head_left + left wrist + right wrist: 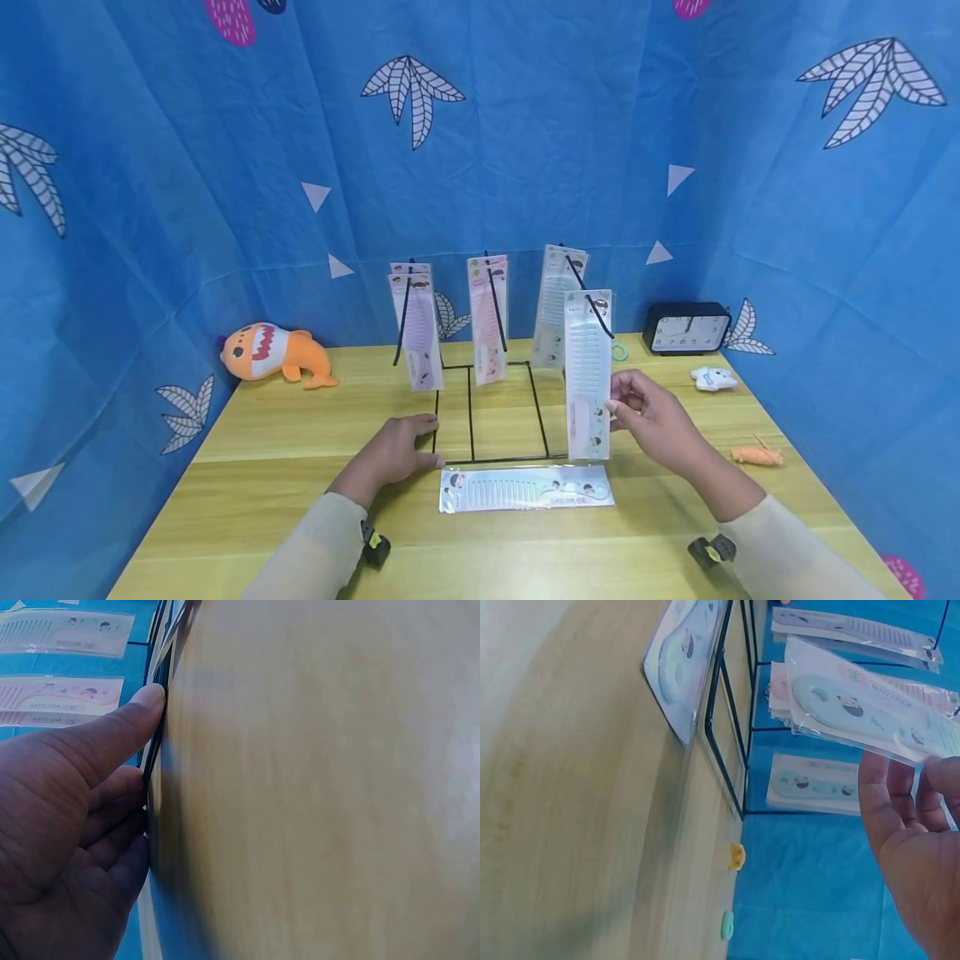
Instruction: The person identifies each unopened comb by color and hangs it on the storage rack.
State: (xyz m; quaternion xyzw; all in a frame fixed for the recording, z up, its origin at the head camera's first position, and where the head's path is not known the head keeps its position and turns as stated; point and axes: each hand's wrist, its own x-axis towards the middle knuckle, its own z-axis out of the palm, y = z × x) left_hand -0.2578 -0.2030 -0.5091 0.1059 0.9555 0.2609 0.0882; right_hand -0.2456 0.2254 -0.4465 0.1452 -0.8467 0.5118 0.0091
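We hold a packaged comb (pixel 588 375) by its right edge with our right hand (pixel 651 414), thumb and fingertips pinching the clear sleeve while it hangs from the front hook of the wire rack (pixel 487 417). Our left hand (pixel 397 448) rests with relaxed fingers on the rack's base at its front left corner, thumb against the wire. 1 more comb pack (pixel 527 488) lies flat on the table (pixel 262 467) just in front of the rack. The pack looks light, thin, bendy and slick, so we judge the stiffer edge near the comb's handle the best place to pinch.
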